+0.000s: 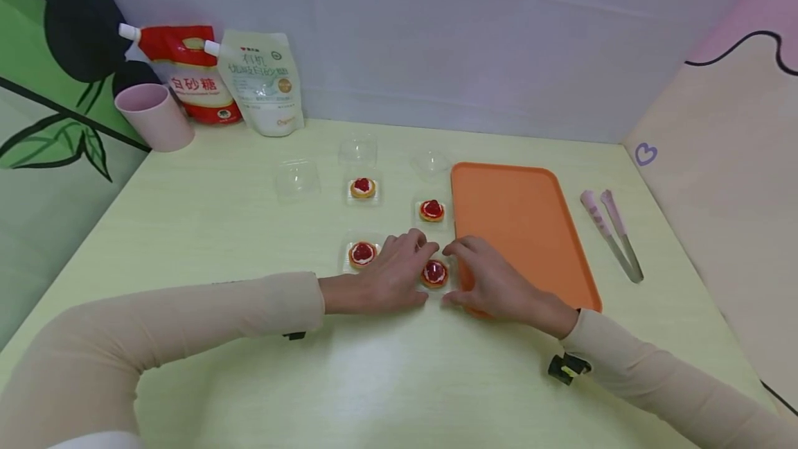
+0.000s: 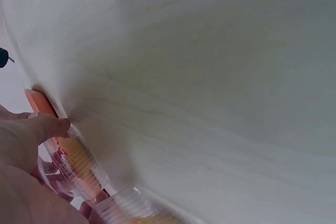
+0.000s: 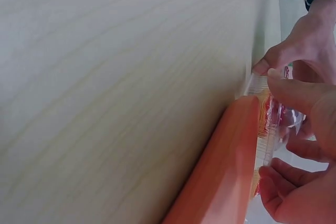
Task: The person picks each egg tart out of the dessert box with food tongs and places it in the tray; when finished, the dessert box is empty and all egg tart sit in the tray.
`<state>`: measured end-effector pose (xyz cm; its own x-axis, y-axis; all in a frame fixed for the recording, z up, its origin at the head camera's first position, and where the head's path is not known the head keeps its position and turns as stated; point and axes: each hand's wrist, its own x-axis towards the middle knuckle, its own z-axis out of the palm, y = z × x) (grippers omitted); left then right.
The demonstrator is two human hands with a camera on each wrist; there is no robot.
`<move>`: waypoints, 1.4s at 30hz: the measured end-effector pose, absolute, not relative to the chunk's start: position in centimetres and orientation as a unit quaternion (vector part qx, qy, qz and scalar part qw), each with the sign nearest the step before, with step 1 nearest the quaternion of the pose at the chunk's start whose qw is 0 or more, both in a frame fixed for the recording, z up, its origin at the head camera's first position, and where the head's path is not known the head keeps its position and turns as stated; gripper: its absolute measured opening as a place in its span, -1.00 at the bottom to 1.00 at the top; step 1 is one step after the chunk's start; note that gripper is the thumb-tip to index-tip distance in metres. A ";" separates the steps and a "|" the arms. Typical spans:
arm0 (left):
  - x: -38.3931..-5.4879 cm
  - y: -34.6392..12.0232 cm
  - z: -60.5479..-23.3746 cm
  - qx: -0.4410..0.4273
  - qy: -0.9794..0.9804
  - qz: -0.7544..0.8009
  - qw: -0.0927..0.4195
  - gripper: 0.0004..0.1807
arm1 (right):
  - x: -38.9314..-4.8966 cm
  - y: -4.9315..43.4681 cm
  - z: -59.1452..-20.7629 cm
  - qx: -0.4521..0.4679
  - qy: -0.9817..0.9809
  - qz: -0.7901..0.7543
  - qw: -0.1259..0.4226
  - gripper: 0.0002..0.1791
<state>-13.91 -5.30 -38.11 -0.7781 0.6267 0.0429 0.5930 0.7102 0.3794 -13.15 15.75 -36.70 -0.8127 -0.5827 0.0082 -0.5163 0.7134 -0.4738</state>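
Observation:
Both hands are around a fruit tart [image 1: 434, 273] in a small clear plastic box [image 2: 86, 163], beside the orange tray [image 1: 517, 217]. A clear dome covers this tart. My left hand [image 1: 393, 272] grips the box from the left, its thumb at the near edge and fingers at the far side. From the right, my right hand [image 1: 492, 279] holds it with thumb and curled fingers at the edges. In the right wrist view the box [image 3: 268, 129] stands close against the tray's rim. Another tart [image 1: 362, 253] sits partly behind my left hand.
Two more tarts [image 1: 363, 188] [image 1: 431, 210] sit on clear bases farther back. Clear lids [image 1: 298, 179] lie behind them. Tongs [image 1: 614, 234] lie right of the tray. A pink cup [image 1: 156, 120], a red sugar pouch [image 1: 196, 82] and a pale pouch [image 1: 262, 85] stand at the back left.

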 end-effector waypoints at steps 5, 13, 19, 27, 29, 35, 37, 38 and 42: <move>-13.9 -5.4 -38.4 0.329 0.918 0.214 0.054 -0.35 | -13.0 15.6 -36.9 -0.311 0.925 -0.214 0.050 -0.25; -13.8 -5.5 -38.4 0.317 0.915 0.244 0.061 -0.31 | -12.6 15.4 -37.1 -0.331 0.926 -0.180 0.004 -0.21; -13.9 -5.6 -38.4 0.314 0.913 0.252 0.067 -0.30 | -12.6 15.2 -37.0 -0.336 0.929 -0.157 -0.011 -0.25; -14.0 -5.6 -38.5 0.312 0.913 0.252 0.073 -0.30 | -12.9 15.3 -36.7 -0.371 0.916 -0.148 -0.035 -0.30; -14.0 -5.6 -38.4 0.312 0.913 0.253 0.073 -0.30 | -13.0 15.4 -36.5 -0.373 0.915 -0.153 -0.028 -0.31; -14.0 -5.6 -38.4 0.315 0.912 0.254 0.068 -0.31 | -13.6 15.5 -35.7 -0.333 0.924 -0.184 0.044 -0.29; -14.1 -5.6 -38.4 0.318 0.912 0.251 0.065 -0.32 | -13.8 15.5 -35.5 -0.308 0.926 -0.204 0.077 -0.25; -14.1 -5.6 -38.5 0.319 0.912 0.250 0.063 -0.32 | -13.9 15.5 -35.4 -0.296 0.926 -0.215 0.092 -0.23; -14.2 -5.6 -38.4 0.316 0.912 0.254 0.067 -0.30 | -14.3 15.4 -35.5 -0.269 0.919 -0.256 0.134 -0.20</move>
